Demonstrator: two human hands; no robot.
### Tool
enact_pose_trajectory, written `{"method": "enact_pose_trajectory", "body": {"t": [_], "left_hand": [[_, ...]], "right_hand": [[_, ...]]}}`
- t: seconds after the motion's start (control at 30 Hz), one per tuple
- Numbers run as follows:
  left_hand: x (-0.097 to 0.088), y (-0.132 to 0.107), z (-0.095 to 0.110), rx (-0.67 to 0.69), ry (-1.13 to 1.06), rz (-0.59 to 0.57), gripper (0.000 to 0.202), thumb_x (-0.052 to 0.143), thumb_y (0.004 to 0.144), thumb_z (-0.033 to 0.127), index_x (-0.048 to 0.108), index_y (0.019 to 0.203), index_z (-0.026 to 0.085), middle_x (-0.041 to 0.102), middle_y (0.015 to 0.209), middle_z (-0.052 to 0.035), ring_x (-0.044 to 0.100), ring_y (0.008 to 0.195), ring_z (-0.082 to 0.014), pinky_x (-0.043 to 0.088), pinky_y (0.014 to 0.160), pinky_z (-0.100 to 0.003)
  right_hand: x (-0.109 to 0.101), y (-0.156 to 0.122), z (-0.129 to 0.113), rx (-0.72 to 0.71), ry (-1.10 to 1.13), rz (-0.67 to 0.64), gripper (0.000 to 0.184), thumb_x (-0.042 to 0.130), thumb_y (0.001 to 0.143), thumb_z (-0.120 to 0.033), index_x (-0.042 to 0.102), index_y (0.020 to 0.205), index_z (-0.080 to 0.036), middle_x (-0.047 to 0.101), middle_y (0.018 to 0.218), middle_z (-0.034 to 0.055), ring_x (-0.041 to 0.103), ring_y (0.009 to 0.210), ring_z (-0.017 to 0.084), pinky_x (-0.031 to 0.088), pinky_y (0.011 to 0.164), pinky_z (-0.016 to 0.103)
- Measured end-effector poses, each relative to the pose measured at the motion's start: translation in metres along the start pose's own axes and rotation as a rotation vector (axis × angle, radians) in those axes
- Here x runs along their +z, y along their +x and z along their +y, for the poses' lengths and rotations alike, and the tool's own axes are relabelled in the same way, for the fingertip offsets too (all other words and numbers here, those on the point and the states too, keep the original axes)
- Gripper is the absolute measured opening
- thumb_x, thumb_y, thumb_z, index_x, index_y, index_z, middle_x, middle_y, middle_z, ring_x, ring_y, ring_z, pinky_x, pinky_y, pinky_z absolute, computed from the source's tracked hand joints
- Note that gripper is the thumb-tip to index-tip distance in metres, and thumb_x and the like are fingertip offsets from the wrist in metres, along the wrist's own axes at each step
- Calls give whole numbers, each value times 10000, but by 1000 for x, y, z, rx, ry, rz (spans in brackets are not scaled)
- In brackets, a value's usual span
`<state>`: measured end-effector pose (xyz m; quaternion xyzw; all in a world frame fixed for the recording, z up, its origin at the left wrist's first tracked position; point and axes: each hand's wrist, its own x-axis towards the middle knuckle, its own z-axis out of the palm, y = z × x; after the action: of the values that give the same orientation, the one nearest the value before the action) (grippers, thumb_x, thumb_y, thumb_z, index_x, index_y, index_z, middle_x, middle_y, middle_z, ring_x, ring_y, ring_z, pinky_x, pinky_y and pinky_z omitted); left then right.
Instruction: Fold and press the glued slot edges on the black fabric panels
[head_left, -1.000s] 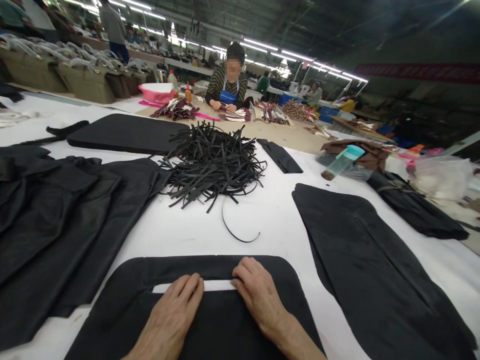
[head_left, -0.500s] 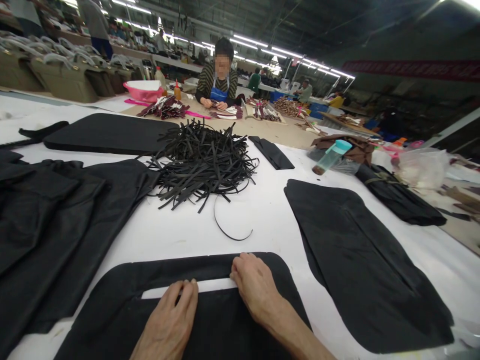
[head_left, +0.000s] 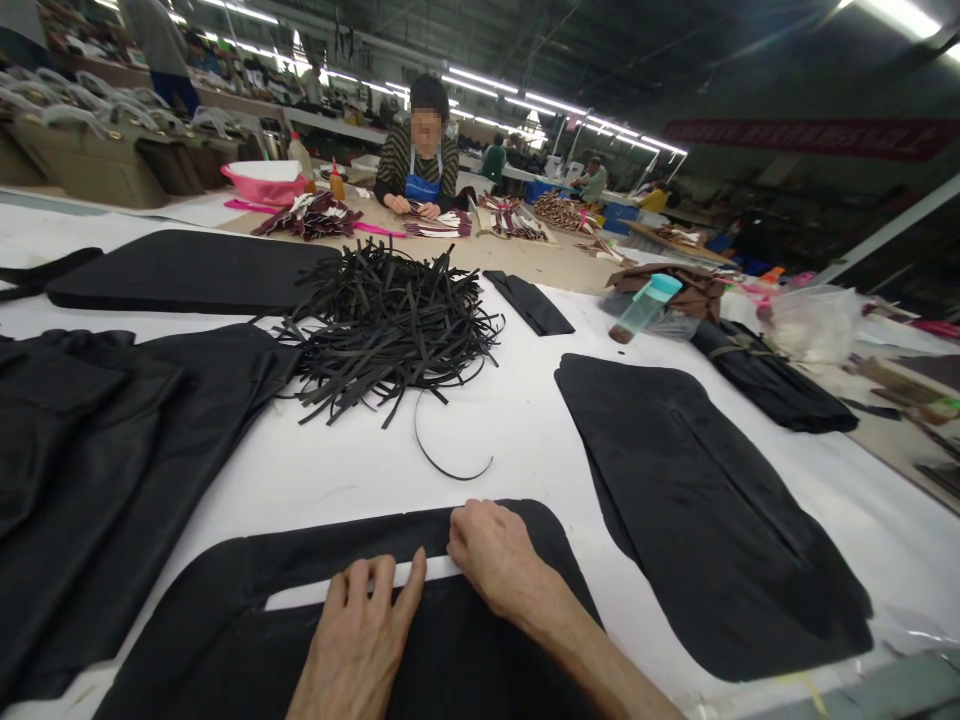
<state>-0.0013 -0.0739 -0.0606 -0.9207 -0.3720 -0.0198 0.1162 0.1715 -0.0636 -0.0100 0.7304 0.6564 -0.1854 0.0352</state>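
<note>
A black leather-like panel (head_left: 225, 660) with rounded corners lies in front of me. A long narrow slot (head_left: 296, 596) cut near its far edge shows white through it. My left hand (head_left: 364, 620) rests flat across the slot, fingers apart, with the fingertips at its far side and the thumb to the right. At the slot's right end, my right hand (head_left: 499, 560) is closed, its fingers curled down against the panel. Whatever is under those fingertips is hidden. Beyond the hands, a single thin black strip (head_left: 450, 475) curls on the white table (head_left: 360, 475).
A heap of black strips (head_left: 397, 320) lies ahead. Black panels are piled at left (head_left: 172, 430) and right (head_left: 690, 500), the right ones slotted. Farther off are a stack of black pieces (head_left: 187, 270), a turquoise-lidded bottle (head_left: 641, 308) and a co-worker (head_left: 420, 150) handling maroon strips.
My left hand has shifted right along the slot and its fingers have spread. My right hand stays at the slot's right end. The whole view has shifted slightly.
</note>
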Motion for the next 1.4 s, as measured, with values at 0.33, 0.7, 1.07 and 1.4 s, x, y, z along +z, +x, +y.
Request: {"method": "enact_pose_trajectory", "body": {"t": [0.33, 0.7, 1.07, 1.4], "left_hand": [[42, 2, 5, 238, 3, 189, 461, 371, 755, 57, 565, 1169, 113, 581, 1162, -112, 500, 1065, -248, 463, 872, -374], [31, 4, 10, 175, 18, 135, 487, 404, 731, 33, 561, 1187, 105, 587, 1135, -121, 509, 1037, -256, 448, 901, -362], [-12, 26, 26, 125, 89, -28, 527, 425, 822, 124, 416, 1328, 272, 584, 922, -112, 542, 791, -263, 455, 681, -378], [25, 38, 41, 265, -92, 147, 466, 404, 744, 25, 560, 1175, 111, 569, 1144, -110, 492, 1004, -231, 452, 834, -349]], "right_hand": [[8, -17, 39, -180, 270, 104, 114, 557, 814, -112, 553, 867, -212, 580, 842, -31, 521, 809, 124, 365, 716, 210], [8, -16, 51, -40, 216, 77, 84, 550, 813, -155, 562, 741, -197, 584, 811, -17, 523, 783, 125, 343, 691, 219], [-5, -3, 47, 87, 127, -60, 43, 638, 692, -160, 666, 699, -191, 685, 735, 33, 616, 723, 174, 312, 557, 247], [-23, -5, 35, 187, 87, -124, 54, 656, 708, -173, 703, 734, -182, 717, 784, 71, 652, 779, 213, 379, 601, 255]]}}
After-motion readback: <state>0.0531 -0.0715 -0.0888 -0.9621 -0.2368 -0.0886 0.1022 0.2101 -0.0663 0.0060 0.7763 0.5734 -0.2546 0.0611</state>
